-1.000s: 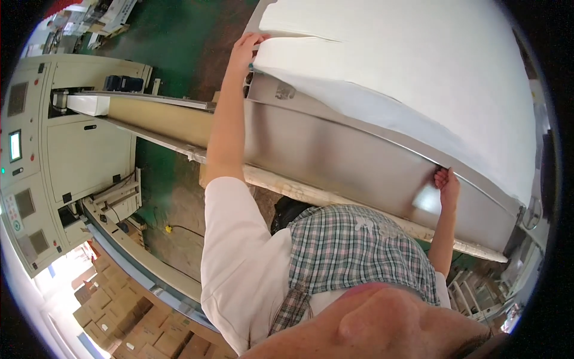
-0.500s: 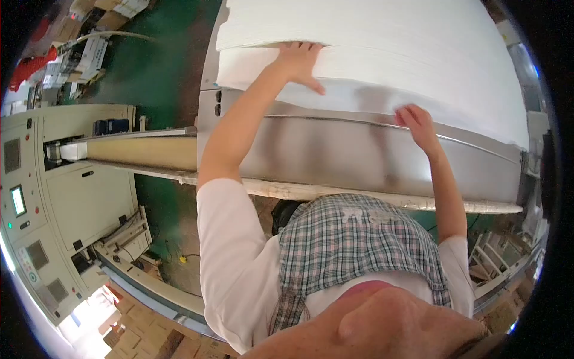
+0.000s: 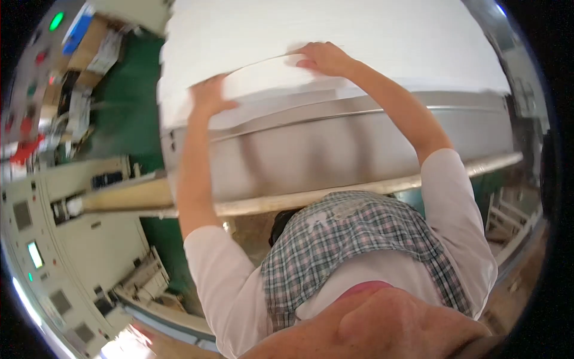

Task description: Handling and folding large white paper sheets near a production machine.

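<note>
Long rows of stacked white paper sheets [image 3: 382,36], perhaps tissue, lie across a metal table [image 3: 287,167] in front of me. The front bundle of white paper [image 3: 263,79] stands slightly apart from the row behind it, with a thin gap along its top. My left hand [image 3: 208,99] is closed over the bundle's left part, fingers behind its upper edge and thumb on the near side; motion smears it a little. Further right, my right hand [image 3: 326,58] grips the same bundle's upper edge, its fingertips partly hidden in the gap.
A pale strip [image 3: 335,200] edges the table in front of my checked apron. On the left stands a light machine cabinet [image 3: 89,245] with a small lit screen, joined to the table by a yellowish beam [image 3: 128,194]. Cardboard boxes [image 3: 89,45] lie beyond the green floor.
My right hand has moved up and left from the table's front edge onto the bundle. My left hand has slid left along it. The whole view has turned.
</note>
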Demonstrator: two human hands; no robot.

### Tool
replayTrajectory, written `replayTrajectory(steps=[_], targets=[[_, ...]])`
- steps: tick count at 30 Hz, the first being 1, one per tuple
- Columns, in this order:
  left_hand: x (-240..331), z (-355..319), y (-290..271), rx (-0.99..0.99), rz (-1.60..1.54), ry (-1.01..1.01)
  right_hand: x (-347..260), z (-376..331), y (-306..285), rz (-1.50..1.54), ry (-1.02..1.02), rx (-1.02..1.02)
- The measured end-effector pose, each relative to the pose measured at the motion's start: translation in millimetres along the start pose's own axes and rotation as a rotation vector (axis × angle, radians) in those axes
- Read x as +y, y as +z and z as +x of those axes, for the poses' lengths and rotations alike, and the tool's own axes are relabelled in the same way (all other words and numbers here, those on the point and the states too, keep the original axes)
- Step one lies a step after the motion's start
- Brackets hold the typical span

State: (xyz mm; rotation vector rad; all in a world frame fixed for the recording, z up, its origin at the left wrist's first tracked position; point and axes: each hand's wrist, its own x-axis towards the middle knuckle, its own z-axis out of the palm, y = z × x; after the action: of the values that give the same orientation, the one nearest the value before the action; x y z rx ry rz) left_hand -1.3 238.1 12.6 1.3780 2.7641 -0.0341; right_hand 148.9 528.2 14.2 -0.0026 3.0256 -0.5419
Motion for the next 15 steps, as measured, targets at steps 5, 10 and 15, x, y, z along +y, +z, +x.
replayTrajectory(steps=[5, 10, 15], targets=[[-11.3, 5.4, 9.6, -0.29, -0.072, -0.161, 144.1, -112.1, -59.8, -0.046, 0.148, -0.119], [51.3, 27.5, -25.8, -0.465, 0.153, -0.522, 274.8, -213.5, -121.9, -0.274, 0.233, -0.296], [21.7, 21.6, -2.3, -0.48, 0.163, -0.622, 385.7, -278.3, -171.1, -0.423, 0.505, -0.541]])
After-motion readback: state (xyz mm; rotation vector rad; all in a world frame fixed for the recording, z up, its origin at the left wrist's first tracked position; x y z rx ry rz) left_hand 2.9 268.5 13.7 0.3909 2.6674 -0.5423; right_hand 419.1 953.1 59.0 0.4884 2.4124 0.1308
